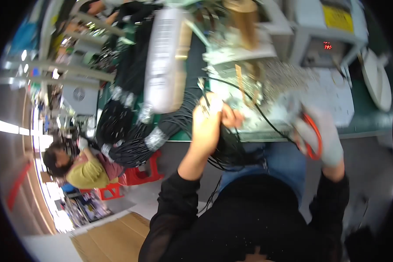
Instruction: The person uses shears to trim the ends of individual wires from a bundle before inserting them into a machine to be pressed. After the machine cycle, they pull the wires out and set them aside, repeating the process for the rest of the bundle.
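Note:
My left hand (207, 120), bare, is closed round several thin black cables (231, 148); their bundle hangs below it over my lap. Short cable ends stick up past its thumb. One black cable (260, 109) arcs from above this hand across to my right hand (327, 137), which wears a pale glove. That hand is closed on an orange-handled hand tool (313, 135). Motion smears the tool's working end, so its exact kind does not show. Whether the arcing cable touches the tool or the glove, I cannot tell.
Tied bundles of black cable (155, 139) lie left on the green bench (358, 120). Small scattered bits cover a pale sheet (336, 100) beneath a blurred bench machine (244, 26). A grey box with a red display (327, 46) stands at right. Another person (85, 168) sits at left.

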The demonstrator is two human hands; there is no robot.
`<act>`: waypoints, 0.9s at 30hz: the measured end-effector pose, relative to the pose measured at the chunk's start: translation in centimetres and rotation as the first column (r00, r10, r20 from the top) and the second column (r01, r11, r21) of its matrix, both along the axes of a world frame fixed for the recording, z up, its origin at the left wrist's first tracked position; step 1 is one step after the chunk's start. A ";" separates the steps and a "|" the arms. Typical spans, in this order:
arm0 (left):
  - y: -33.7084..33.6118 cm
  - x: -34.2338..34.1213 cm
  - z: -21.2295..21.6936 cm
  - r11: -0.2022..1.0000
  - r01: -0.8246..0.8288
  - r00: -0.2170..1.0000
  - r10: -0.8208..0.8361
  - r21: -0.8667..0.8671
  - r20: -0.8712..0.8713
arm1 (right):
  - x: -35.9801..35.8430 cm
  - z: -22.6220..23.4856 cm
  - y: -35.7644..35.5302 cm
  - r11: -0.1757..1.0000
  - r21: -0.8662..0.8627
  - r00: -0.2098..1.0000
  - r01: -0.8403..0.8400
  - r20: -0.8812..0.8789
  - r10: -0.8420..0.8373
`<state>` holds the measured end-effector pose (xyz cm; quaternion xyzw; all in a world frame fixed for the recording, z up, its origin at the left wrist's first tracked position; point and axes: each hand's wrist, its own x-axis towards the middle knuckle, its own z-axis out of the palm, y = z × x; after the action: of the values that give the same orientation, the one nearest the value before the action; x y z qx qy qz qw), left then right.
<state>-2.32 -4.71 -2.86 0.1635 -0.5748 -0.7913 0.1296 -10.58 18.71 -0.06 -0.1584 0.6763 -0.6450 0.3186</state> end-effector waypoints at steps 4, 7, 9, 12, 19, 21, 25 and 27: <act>1.4 3.1 3.2 0.812 0.564 0.813 -0.512 -0.153 0.279 | 2.5 -1.5 3.2 0.832 0.450 0.756 0.324 -0.652 0.058; 4.0 3.0 3.7 0.565 0.762 0.643 -0.717 -0.316 0.268 | 5.5 3.0 0.0 0.980 0.145 0.861 0.137 -0.507 -0.045; 5.1 3.2 3.9 0.459 0.814 0.550 -0.805 -0.355 0.221 | 5.8 3.2 -0.5 0.972 0.169 0.817 0.164 -0.575 -0.038; 6.7 4.4 3.6 0.876 0.329 0.925 -0.374 -0.353 -0.064 | 6.2 2.0 -0.2 0.967 0.192 0.812 0.169 -0.583 -0.026; 5.0 4.4 4.0 0.787 0.364 0.875 -0.473 -0.498 -0.109 | 5.1 3.4 0.1 0.991 -0.107 0.996 -0.079 -0.041 0.075; 5.3 4.6 5.0 0.799 0.395 0.882 -0.468 -0.454 -0.056 | 4.7 3.2 -0.2 0.991 -0.091 0.995 -0.097 -0.020 0.096; 4.5 3.6 3.9 0.666 0.343 0.866 -0.497 -0.662 -0.052 | 4.5 2.8 0.1 0.995 -0.050 0.996 -0.090 -0.006 0.090; 4.3 3.4 3.6 0.580 0.290 0.850 -0.522 -0.761 -0.073 | 4.2 2.8 0.3 0.985 -0.003 0.981 -0.172 0.089 0.172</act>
<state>1.10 -0.39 0.72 -0.1568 -0.8357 -0.5204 0.0790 -6.40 18.98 2.73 -0.1865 0.6467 -0.6198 0.4034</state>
